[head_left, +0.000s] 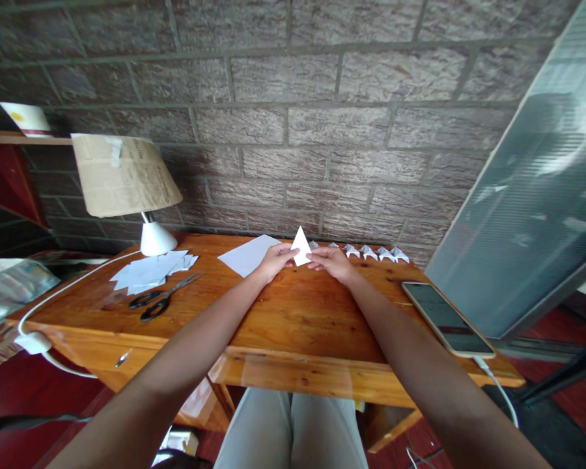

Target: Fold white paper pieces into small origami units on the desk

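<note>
The paper (301, 243) before you is white and kite-shaped, small enough to sit between your two hands. Its long, sharp tip points upward, rising clear above your fingers; below, its sides draw in to a blunter point at the bottom. The edges look straight and crisp, and the face toward you is plain; any fold lines on it are too small to make out.

You have it pinched from both sides. Your left hand (275, 262) grips its left edge, thumb laid on the near face and the other fingers curled in behind. Your right hand (333, 262) closes on its lower right edge, thumb and fingertips meeting at the paper. So the paper stands upright between your fingertips, touching both hands, over the far part of the desk (312, 319).

Just beyond your left fingers, a flat white sheet (244, 254) lies partly behind your hand. Farther left of those fingers are the scissors (163, 299), blades angled toward your hand, with a pile of scraps (149, 272) beyond them and the lamp (157, 240) past that. Behind and to the right of your right fingers runs a row of small white folded pieces (383, 254), and nearer you on that side lies the phone (446, 318)
</note>
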The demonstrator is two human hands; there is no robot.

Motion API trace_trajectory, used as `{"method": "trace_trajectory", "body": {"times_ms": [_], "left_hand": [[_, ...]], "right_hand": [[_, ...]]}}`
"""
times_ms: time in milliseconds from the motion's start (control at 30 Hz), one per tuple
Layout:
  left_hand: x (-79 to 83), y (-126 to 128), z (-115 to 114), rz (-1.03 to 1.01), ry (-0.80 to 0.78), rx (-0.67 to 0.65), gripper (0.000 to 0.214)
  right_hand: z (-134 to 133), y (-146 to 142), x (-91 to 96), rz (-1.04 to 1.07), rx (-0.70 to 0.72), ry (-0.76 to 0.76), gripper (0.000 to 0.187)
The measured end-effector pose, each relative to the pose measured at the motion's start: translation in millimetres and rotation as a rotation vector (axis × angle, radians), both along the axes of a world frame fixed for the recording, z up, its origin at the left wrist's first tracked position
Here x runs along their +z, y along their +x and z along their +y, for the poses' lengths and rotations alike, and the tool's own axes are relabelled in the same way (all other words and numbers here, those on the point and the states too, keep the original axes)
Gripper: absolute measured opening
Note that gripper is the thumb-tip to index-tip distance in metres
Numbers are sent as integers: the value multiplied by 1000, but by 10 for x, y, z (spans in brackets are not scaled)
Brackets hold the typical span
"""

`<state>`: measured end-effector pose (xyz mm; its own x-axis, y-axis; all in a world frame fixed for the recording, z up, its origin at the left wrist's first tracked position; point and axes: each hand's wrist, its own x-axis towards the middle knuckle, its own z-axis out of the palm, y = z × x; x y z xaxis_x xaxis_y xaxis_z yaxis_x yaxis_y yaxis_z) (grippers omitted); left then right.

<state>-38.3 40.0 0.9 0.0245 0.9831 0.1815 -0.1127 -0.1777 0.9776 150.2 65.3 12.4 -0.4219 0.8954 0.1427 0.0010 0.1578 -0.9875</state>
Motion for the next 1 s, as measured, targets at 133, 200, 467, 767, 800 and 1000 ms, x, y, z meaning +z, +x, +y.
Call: {"method": "trace_trajectory", "body": {"times_ms": [133,200,467,767,800,1000], "left_hand": [[10,-20,19,-76,-14,-7,48],[11,-23,35,-101,-12,-29,48],[43,24,37,-120,-33,-80,48],[112,97,-32,54,227,64,55],[110,106,-29,47,243,76,57],[95,112,8,25,267,139,48]], "right_hand": [[-13,-10,39,12,-8,20,34],[-15,-2,61,29,3,24,34],[1,60,69,56,-11,-12,32],[21,-17,1,101,-92,14,32],[23,-27,-3,119,-104,8,32],[13,-60,26,168,-144,12,35]]}}
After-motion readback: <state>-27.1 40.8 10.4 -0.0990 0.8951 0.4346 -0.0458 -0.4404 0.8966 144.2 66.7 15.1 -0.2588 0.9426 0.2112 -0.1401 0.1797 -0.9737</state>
